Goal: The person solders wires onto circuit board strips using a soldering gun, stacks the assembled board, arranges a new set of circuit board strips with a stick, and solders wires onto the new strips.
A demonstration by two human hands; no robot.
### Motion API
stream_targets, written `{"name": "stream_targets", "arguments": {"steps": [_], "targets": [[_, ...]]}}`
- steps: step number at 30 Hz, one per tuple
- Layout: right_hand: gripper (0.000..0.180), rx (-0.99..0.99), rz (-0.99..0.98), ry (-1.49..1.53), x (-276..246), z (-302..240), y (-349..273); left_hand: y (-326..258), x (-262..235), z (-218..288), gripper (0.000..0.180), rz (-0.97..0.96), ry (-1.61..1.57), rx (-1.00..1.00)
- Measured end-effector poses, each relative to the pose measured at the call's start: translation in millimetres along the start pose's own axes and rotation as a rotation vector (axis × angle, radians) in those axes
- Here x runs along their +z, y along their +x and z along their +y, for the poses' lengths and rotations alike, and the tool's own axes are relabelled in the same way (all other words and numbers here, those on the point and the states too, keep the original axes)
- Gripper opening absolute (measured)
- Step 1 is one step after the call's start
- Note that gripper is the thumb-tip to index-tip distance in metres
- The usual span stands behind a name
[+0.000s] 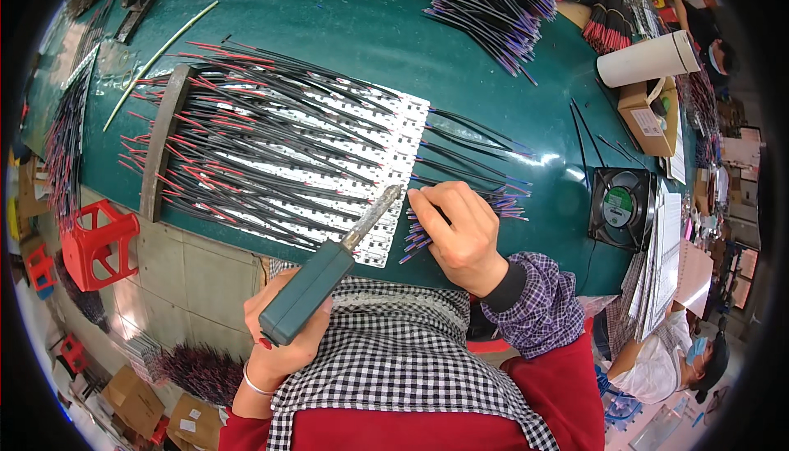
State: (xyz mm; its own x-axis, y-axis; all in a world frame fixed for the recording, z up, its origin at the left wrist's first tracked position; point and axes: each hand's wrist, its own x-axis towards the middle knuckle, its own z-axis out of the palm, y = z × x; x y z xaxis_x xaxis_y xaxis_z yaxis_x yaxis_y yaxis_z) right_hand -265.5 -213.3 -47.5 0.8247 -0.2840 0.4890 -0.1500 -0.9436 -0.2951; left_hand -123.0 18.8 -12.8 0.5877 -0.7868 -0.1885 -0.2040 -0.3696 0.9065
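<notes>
My left hand [288, 319] is wrapped round the dark green handle of a soldering gun [308, 291]. Its metal tip points up and right, over the right part of a white circuit board panel [404, 134]. At the panel's right edge, close to that tip, my right hand [460, 233] pinches a thin dark wire, mostly hidden by the fingers. Rows of black wires with red ends [271, 138] lie across the panel. More black wires with blue-purple ends [472, 155] stick out from its right edge, some of them under my right hand.
A dark bar [164, 143] lies across the wires at the left. Wire bundles [493, 7] are piled at the far right. A black fan [622, 208], a cardboard box [649, 118] and a white roll [648, 60] stand to the right. A red stool [100, 245] is at the left; a co-worker [657, 360] sits at the right.
</notes>
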Motion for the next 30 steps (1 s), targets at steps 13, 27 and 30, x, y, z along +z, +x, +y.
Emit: {"name": "stream_targets", "arguments": {"steps": [13, 27, 30], "targets": [[0.027, -0.03, -0.013, -0.032, 2, 0, 0, 8, 0, 9, 0.021, -0.025, 0.023, 0.058], [0.029, -0.015, -0.012, -0.024, 1, -1, -1, -15, -1, -17, 0.02, 0.038, 0.004, 0.044], [0.029, 0.009, -0.016, 0.023, -1, -1, -1, -8, -3, -4, 0.019, 0.008, 0.027, 0.052]]}}
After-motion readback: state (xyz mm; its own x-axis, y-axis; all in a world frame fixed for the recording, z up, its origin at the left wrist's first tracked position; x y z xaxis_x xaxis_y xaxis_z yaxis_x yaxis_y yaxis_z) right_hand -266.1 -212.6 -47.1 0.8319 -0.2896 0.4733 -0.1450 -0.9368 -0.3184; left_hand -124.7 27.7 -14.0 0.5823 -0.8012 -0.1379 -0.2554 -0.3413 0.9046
